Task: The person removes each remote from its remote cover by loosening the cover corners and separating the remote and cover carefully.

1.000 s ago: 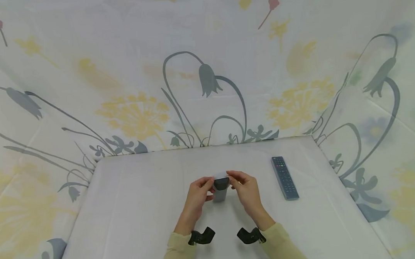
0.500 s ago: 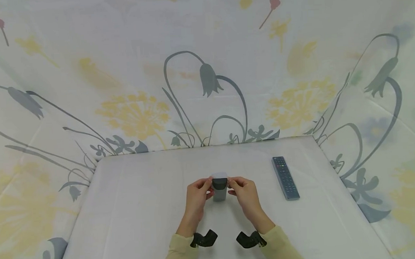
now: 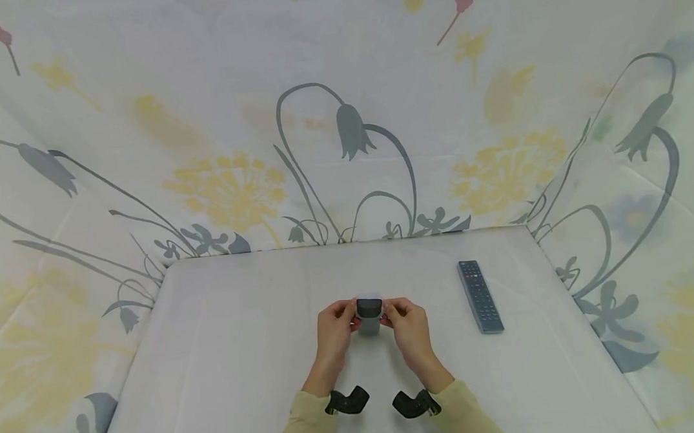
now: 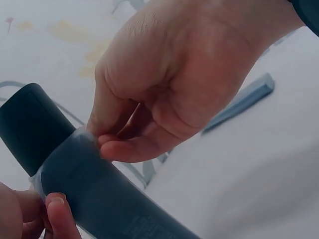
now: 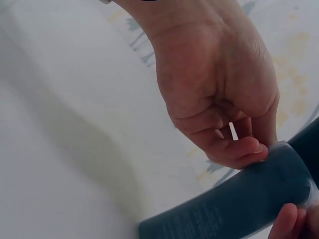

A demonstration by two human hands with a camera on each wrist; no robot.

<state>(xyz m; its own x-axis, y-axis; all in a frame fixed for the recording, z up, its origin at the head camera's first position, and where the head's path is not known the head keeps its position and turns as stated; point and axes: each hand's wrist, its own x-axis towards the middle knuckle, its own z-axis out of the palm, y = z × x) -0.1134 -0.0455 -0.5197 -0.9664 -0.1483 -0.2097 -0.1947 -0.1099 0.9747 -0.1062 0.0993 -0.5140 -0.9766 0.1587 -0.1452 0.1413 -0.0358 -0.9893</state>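
"Held where?"

"Midway between both hands, above the white table (image 3: 242,350): a long, dark-ended object (image 3: 369,314), dark end up. Touching the surface or not, cannot tell."

"Gripped how?"

"Pinched from both sides near the dark end, between thumb and fingers of the left hand (image 3: 336,336) and likewise of the right hand (image 3: 411,333), along a translucent edge (image 4: 83,135) around the body. Lettered lower down, too blurred to read."

"And farther out?"

"To the right, well apart, buttons up on the table: a remote control (image 3: 481,298). Beyond that, floral cloth (image 3: 316,43) behind and at both sides."
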